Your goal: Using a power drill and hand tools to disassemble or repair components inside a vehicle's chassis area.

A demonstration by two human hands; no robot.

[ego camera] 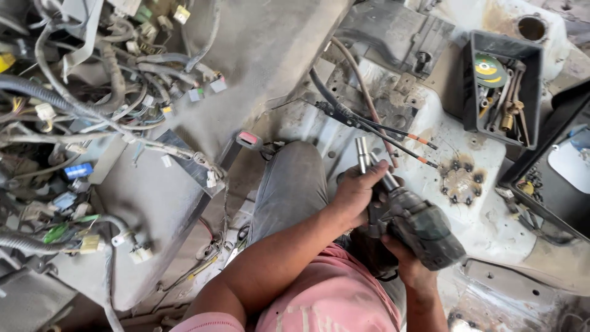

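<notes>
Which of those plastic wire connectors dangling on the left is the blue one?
The blue connector at the far left, midway down. The ones around it are white, cream or green, and the red-topped buckle lies nearer the person's knee.

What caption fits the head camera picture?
Both hands, left and right, grip a power tool by loose wiring.

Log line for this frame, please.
left hand: on socket extension | right hand: gripping power wrench | nearby: tool tray, loose wiring

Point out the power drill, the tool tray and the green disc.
power drill (424,230), head view, on its dark body.
tool tray (470,80), head view, on its left wall.
green disc (490,70), head view, on its face.
</notes>
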